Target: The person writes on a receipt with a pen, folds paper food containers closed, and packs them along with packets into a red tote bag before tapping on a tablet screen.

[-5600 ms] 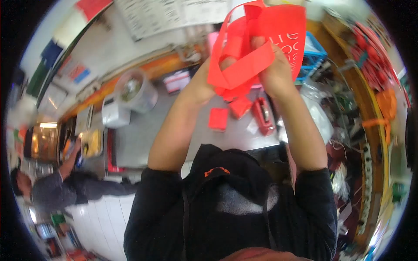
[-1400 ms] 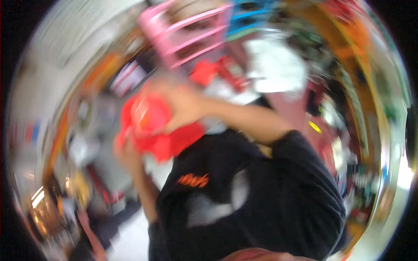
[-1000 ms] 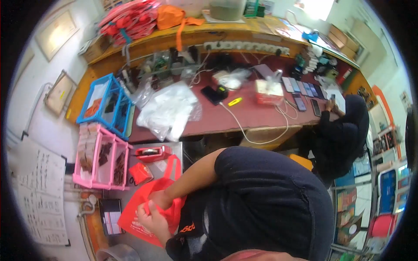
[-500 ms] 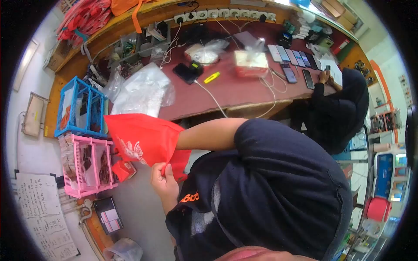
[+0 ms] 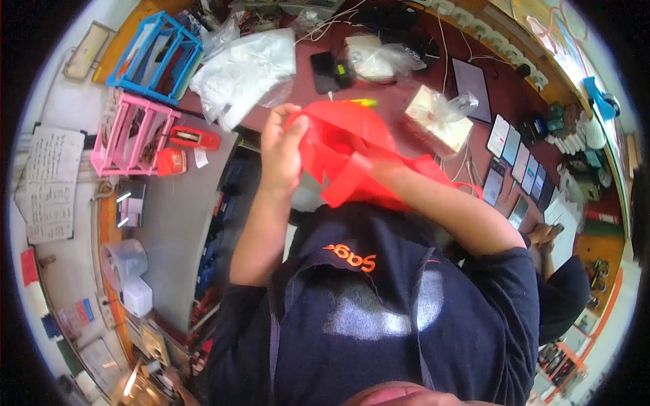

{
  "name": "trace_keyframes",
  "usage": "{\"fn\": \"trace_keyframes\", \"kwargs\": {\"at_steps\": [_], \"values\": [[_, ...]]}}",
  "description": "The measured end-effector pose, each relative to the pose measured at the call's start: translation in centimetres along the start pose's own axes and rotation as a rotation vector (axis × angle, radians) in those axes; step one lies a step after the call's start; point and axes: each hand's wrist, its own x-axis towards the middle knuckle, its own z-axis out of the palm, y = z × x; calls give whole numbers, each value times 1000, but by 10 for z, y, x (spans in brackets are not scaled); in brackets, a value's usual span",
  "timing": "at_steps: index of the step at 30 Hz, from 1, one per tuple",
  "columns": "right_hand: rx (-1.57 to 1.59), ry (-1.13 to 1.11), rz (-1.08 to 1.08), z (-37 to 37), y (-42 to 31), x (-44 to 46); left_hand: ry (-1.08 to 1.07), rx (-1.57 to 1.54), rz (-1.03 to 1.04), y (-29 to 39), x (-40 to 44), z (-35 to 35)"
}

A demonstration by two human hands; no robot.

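Orange "Sag…" lettering (image 5: pixel 350 258) on dark top (image 5: pixel 396 352)

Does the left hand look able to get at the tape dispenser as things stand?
Probably yes, if the left hand lets go of the red bag: the tape dispenser sits uncovered, with nothing visible blocking the way.

Head-worn camera, one; wide, round-edged view. Looks forward and steeply down over the wearer's chest (image 5: pixel 379 298), close below; hands (image 5: pixel 283 145) near. Takes in the grey surface (image 5: pixel 169 230), right edge included, and dark-red surface (image 5: pixel 508 88) beyond.
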Motion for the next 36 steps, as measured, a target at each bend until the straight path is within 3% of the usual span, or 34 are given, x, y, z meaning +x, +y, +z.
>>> {"fn": "trace_keyframes", "kwargs": {"at_steps": [2,5,6,8,10,11,13,14,15,16,20,23,28,30,34,36], "values": [[31,-13,-34,0,16,-16,20,-76,-93,-13,9,2],[70,-48,-73,5,35,-30,-52,1103,235,-15,1,6],[73,-52,-82,5,39,-30,-57,1108,232,-7,-4,19],[95,-62,-84,6,39,-29,-267,1373,943,14,-22,61],[-178,9,40,5,27,-16,-833,1287,891,15,-50,93],[-317,39,95,6,27,-11,-828,1289,871,6,-53,94],[-302,54,57,19,52,14,-962,1530,592,-18,-55,86],[-290,90,29,13,49,19,-996,1710,600,-19,-50,75],[-274,-62,131,-1,51,24,-962,1828,618,-22,-46,65],[-267,-64,129,-3,56,27,-927,1945,636,-22,-41,56],[-265,38,178,-21,63,23,-1024,2014,467,6,-24,39],[-361,80,311,-36,49,14,-988,1707,713,16,-24,49],[-494,108,428,-17,73,12,-862,1614,806,21,-25,62],[-413,113,360,-4,89,7,-845,1605,801,8,-22,58],[-329,585,-148,-40,50,-63,-757,1547,771,-5,-30,55],[-216,700,-250,-70,46,-107,-632,1460,714,-12,-33,53]]}}
